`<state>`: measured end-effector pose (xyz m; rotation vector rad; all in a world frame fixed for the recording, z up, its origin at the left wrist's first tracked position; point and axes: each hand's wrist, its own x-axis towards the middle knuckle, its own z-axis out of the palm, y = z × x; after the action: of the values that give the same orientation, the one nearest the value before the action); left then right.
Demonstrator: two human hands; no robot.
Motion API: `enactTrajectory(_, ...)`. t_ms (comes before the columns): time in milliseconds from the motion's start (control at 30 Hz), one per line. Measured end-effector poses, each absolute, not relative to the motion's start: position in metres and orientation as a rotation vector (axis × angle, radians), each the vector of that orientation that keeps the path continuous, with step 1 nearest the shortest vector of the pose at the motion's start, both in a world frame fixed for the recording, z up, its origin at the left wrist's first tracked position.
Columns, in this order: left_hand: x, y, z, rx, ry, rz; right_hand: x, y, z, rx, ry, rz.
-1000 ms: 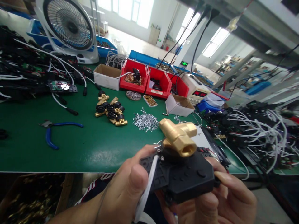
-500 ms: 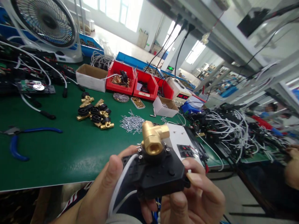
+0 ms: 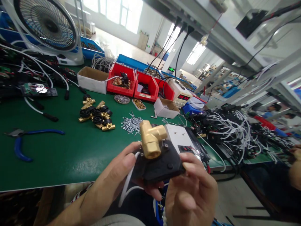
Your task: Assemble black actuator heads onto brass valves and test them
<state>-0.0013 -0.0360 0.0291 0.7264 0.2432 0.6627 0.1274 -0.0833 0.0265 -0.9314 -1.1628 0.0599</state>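
In front of me, above the table's edge, I hold a motorized ball valve: a black box-shaped actuator topped by a brass tee-shaped valve body. My left hand grips the actuator's left side, with the thumb by the white cable and fingers underneath. The fingertips of my right hand press the actuator's right corner; its thumb is bent lower down. Beyond the valve lies a pile of metal clips. More brass valve bodies with black rings are heaped to their left.
Blue-handled cutters lie at left on the green table. Red bins, a white carton and a fan stand behind. Cabled black units are piled at right. A co-worker's hand shows at the right edge.
The valve has moved slightly left and up, tilting a little, with both hands following. My right thumb has come away from the actuator's lower edge.
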Motion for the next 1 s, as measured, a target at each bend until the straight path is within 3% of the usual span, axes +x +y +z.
enactTrajectory(333, 0.003, -0.032, 0.024, 1.255, 0.704, 1.076, 0.146, -0.090, 0.019, -1.192, -1.299, 0.199)
enactTrajectory(533, 0.006, -0.029, 0.019, 1.301, 0.703, 1.258, 0.138, -0.092, 0.015, -1.211, -1.340, 0.287)
enactTrajectory(1000, 0.004, -0.029, 0.027, 1.267, 0.548, 1.307, 0.126, -0.091, 0.018, -1.145, -1.367, 0.071)
